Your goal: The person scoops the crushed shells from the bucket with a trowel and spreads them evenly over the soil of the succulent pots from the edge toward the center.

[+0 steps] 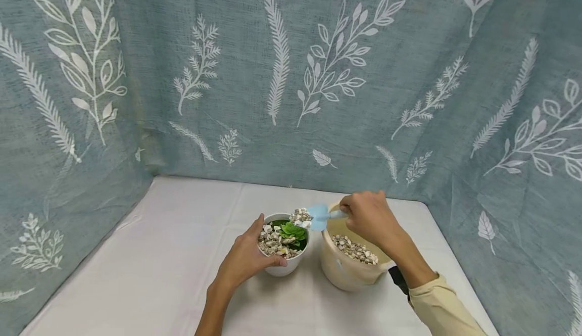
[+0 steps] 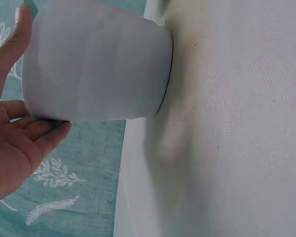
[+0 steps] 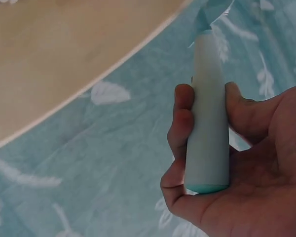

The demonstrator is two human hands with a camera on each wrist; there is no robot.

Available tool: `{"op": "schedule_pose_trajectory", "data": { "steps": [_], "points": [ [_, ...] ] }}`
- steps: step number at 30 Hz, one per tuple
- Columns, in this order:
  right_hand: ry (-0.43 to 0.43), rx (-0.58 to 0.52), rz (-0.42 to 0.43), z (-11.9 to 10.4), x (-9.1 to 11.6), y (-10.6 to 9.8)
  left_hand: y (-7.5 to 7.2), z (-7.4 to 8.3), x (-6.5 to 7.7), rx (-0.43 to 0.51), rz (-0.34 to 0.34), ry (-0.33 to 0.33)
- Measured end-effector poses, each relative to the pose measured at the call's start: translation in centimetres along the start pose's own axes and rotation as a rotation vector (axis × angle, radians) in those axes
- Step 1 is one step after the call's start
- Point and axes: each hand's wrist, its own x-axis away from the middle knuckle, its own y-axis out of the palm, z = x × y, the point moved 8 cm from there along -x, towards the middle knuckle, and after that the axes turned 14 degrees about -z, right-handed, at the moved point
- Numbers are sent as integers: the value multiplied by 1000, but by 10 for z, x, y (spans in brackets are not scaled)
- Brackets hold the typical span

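Observation:
A white flower pot (image 1: pixel 283 269) stands on the table, with a green leafy plant (image 1: pixel 293 231) and pale pebbles (image 1: pixel 273 240) inside it. My left hand (image 1: pixel 247 256) holds the pot at its left side, thumb and fingers spread about the rim; the left wrist view shows them against the smooth pot wall (image 2: pixel 98 64). By its pale handle (image 3: pixel 207 118), my right hand (image 1: pixel 369 216) grips a small light-blue trowel (image 1: pixel 320 217). Pebbles (image 1: pixel 300 218) heap on the trowel's tip, which is above the pot's right rim.
Right of the pot stands a cream bucket (image 1: pixel 342 271) partly filled with more pebbles (image 1: pixel 354 250); my right hand is above its rim. A white cloth (image 1: pixel 182 230) covers the table. Blue-green curtains (image 1: pixel 245 73) with white leaf prints enclose the back and sides.

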Motion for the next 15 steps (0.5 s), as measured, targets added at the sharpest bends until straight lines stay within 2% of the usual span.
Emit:
{"op": "schedule_pose_trajectory", "data": {
  "steps": [4,9,13,15],
  "points": [
    [12,65,-120,-11,-24,13,12,2,-5,28,-6,-12],
    [37,166,-214,-24,-43,22,17,7,-8,31,-3,-16],
    [53,269,-239,-31,-45,21,20,11,-10,44,-13,-2],
    [57,326,-221,-34,-43,18,21,12,-12,47,-19,-4]
  ]
}}
